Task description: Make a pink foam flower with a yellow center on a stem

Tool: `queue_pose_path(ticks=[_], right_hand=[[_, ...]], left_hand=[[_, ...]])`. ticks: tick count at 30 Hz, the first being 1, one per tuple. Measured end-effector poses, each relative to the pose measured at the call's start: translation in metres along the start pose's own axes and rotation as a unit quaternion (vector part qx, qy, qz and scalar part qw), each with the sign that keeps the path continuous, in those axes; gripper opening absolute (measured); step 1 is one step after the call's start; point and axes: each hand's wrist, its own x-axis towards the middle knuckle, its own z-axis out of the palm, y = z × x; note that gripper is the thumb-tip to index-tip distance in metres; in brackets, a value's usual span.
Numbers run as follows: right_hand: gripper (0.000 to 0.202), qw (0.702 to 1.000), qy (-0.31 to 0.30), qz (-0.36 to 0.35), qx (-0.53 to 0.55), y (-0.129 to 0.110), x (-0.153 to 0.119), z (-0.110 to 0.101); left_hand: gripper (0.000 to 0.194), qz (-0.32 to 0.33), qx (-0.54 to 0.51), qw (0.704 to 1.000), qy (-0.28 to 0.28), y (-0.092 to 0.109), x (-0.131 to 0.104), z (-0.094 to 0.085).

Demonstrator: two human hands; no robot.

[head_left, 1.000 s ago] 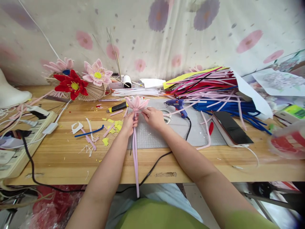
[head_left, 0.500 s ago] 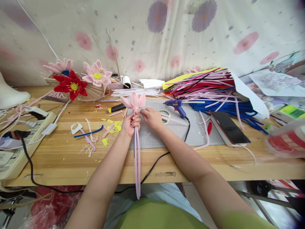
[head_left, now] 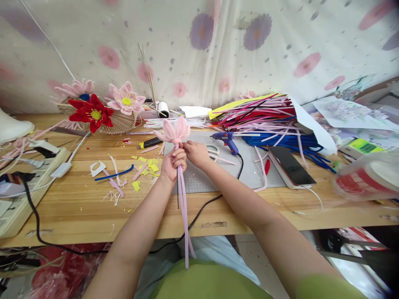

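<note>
My left hand (head_left: 174, 163) is wrapped around the stem of a pink pipe-cleaner flower (head_left: 175, 131), just below its petals. Long lilac pipe cleaners (head_left: 183, 207) and a thin dark wire (head_left: 178, 194) hang down from that fist. The fingers of my right hand (head_left: 197, 154) are pinched at the flower's neck, on its right side. A pale pink pipe cleaner (head_left: 227, 160) pokes out beyond the right hand and seems to run through its fingers, which hide most of it. White-handled scissors (head_left: 213, 151) lie partly behind this hand.
A blue glue gun (head_left: 229, 142) lies on the grey cutting mat (head_left: 205, 185), its black cord crossing the table. Right of it are pipe-cleaner bundles (head_left: 258, 114), a phone (head_left: 292, 165) and a plastic tub (head_left: 368, 178). Finished flowers (head_left: 95, 114), yellow scraps (head_left: 152, 165) and a power strip (head_left: 46, 189) are left.
The flower has turned and tilted a little in my left hand, and the hanging pipe cleaners have spread apart. My right fingers have come closer to its neck. The view has shifted slightly right.
</note>
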Motion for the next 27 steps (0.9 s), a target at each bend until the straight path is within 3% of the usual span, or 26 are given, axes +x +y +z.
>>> queue_pose_path(ticks=[6, 11, 14, 18, 20, 27], right_hand=[[0.034, 0.995, 0.081, -0.035, 0.035, 0.004, -0.002, 0.000], [0.031, 0.978, 0.119, -0.043, 0.165, -0.001, 0.001, 0.000], [0.026, 0.953, 0.079, -0.033, 0.290, -0.009, 0.005, 0.003], [0.031, 0.879, -0.020, -0.048, 0.474, -0.015, 0.007, 0.012], [0.033, 0.855, -0.040, -0.045, 0.516, -0.015, 0.006, 0.015], [0.029, 0.840, -0.020, 0.005, 0.542, -0.007, 0.007, 0.015]], left_hand=[[0.024, 0.043, -0.030, 0.999, 0.016, 0.014, 0.003, -0.004], [0.025, 0.113, -0.031, 0.993, 0.025, 0.030, 0.005, -0.009], [0.024, 0.121, -0.043, 0.991, 0.030, 0.033, 0.007, -0.009], [0.017, 0.113, -0.058, 0.990, 0.057, 0.031, 0.009, -0.005], [0.014, 0.111, -0.063, 0.989, 0.069, 0.028, 0.011, -0.004], [0.010, 0.129, -0.028, 0.988, 0.079, 0.020, 0.015, -0.004]])
